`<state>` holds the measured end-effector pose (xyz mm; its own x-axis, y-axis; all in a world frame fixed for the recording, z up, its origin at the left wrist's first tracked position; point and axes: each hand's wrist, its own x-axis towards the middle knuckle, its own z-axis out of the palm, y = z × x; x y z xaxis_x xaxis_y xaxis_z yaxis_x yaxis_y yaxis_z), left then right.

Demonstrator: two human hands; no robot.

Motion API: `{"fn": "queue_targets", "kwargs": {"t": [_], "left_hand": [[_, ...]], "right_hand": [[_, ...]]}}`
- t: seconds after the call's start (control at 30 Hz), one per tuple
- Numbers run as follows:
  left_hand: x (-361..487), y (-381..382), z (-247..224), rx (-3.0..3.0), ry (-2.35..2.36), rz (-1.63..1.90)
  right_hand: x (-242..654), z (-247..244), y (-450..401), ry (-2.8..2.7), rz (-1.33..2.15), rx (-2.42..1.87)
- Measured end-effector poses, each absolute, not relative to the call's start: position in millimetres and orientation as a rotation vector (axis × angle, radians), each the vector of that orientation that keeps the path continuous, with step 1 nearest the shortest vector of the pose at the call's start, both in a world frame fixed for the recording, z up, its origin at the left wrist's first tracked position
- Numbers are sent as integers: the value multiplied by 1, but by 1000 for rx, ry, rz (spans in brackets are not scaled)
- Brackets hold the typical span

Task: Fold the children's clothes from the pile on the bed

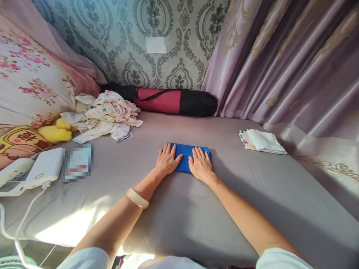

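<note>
White, boxy plastic device point(46, 164) at left; crumpled pale printed clothes point(112, 112) farther back. Left hand point(167, 160) flat, fingers slightly spread, over left edge of folded blue fabric rectangle point(185, 158). Right hand point(201, 162) flat, fingers extended, over right part. Grey sheet point(224, 134) stretches rightward to folded white cloth point(265, 141), well apart.

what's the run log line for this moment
left hand: flat on blue cloth | right hand: flat on blue cloth | white cloth: folded, at right
</note>
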<state>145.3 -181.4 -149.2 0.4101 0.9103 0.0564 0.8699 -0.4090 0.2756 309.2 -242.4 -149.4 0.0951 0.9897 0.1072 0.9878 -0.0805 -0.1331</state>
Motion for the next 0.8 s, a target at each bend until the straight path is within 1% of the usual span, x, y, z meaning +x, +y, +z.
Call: {"fn": "queue_targets", "kwargs": {"t": [0.3, 0.43, 0.5, 0.57, 0.63, 0.67, 0.73, 0.8], "left_hand": [[127, -183, -149, 2451, 1561, 191], [113, -179, -139, 2473, 1510, 81], [117, -180, -130, 2517, 1579, 155], [129, -183, -123, 2606, 1633, 365], [146, -185, -121, 2699, 1587, 571], [153, -185, -122, 2732, 1545, 616], [163, -183, -131, 2746, 1495, 553], [166, -179, -142, 2706, 1478, 368]], "right_hand": [[346, -147, -265, -1938, 90, -2294], [358, -138, -271, -1919, 174, -2330], [354, -128, -269, -1890, 122, -2325], [343, -118, -262, -1875, -3, -2255], [328, -113, -252, -1901, -100, -2140], [321, -113, -248, -1927, -120, -2092], [311, -121, -241, -2004, -93, -2048], [307, -133, -237, -2071, -6, -2061]]}}
